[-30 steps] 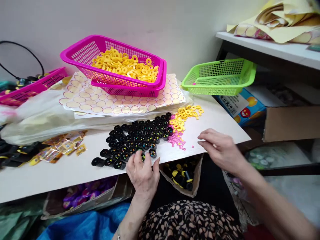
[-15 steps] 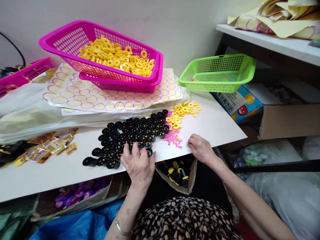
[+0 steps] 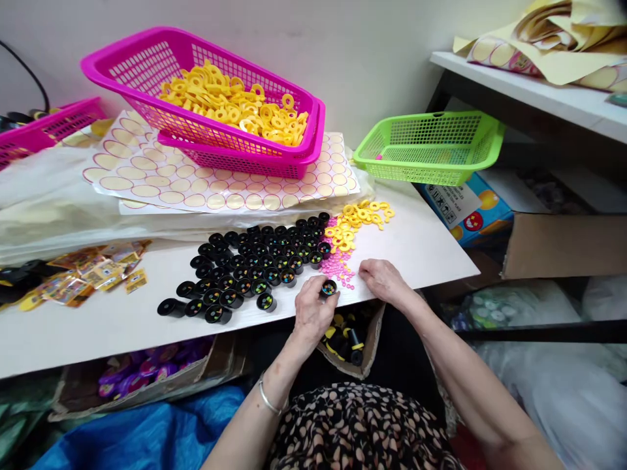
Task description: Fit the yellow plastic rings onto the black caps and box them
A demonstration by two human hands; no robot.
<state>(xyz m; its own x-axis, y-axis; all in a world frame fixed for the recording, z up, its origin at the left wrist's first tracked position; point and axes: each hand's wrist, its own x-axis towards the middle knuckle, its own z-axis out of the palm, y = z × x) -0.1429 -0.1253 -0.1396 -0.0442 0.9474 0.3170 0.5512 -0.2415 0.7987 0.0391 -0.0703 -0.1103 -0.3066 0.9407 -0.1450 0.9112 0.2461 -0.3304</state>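
Near the table's front edge, my left hand (image 3: 313,310) grips a small black cup (image 3: 328,288) with bits of colour inside, its open end facing up. To the right, my right hand (image 3: 382,279) rests low over the table edge with its fingers curled together; whatever may be in them is hidden. Beside its fingertips lie small pink discs (image 3: 337,266), scattered on the white table. Yellow rings (image 3: 343,234) are heaped just behind them. Many more black cups (image 3: 255,258) stand packed together left of the discs, several with coloured bits inside.
A pink basket (image 3: 304,156) of yellow rings sits at the back on printed sheets (image 3: 186,197). A green basket (image 3: 372,171) stands back right. Small printed packets (image 3: 102,271) lie at left. Below the edge is a carton (image 3: 367,356) of black and yellow parts.
My left hand has taken a black cup from the front of the group and carried it right, close to the pink discs. My right hand has shifted slightly left.
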